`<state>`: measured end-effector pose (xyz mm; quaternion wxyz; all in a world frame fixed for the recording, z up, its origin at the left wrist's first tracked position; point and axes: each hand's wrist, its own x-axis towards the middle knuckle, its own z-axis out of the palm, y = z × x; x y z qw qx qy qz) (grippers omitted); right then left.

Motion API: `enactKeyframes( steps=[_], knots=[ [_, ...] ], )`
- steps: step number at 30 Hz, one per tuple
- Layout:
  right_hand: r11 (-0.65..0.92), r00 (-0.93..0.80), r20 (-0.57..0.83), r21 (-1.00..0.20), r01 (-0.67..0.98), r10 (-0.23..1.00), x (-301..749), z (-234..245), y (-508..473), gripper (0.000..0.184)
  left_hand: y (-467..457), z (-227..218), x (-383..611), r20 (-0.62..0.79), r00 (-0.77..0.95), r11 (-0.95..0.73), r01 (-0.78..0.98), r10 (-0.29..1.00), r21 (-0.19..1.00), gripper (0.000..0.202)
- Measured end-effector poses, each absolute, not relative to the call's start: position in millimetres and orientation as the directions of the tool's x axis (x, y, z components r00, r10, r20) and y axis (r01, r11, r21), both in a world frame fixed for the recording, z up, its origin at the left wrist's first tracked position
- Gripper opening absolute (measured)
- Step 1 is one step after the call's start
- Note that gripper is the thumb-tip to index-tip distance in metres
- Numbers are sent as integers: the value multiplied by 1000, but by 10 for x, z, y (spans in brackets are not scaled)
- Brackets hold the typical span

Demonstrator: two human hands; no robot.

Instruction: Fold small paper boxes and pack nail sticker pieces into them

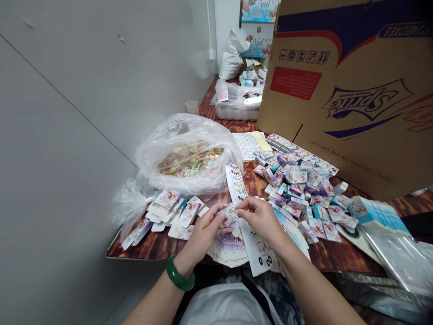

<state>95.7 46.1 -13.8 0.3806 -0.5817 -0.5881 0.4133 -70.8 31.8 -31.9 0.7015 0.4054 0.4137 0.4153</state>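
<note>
Brown wood-grain table [323, 259], pretty crammed. Left hand [210, 225] pinches a small nail-sticker carton [230, 218], right hand [260, 217] pinches its edge; gentle fingertip pressure should keep it uncreased.

The left hand [209, 225] holds a small box [230, 218], the right hand [260, 217] at its edge, above fanned flat boxes [227, 251]; leftward sits a plastic bag [152, 151] of colourful bits [199, 162], rightward a heap of boxes [297, 189] before a big carton [338, 76]

The right edge crops the carton [338, 90], and the left hand [207, 228] partly hides a printed packet [230, 218].
</note>
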Motion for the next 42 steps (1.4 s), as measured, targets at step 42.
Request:
enactKeyframes(
  steps=[42],
  knots=[
    [5,-89,-10,-987,158,996,992,-258,519,15,500,-294,-740,-396,334,444,-80,855,892,33]
  ],
)
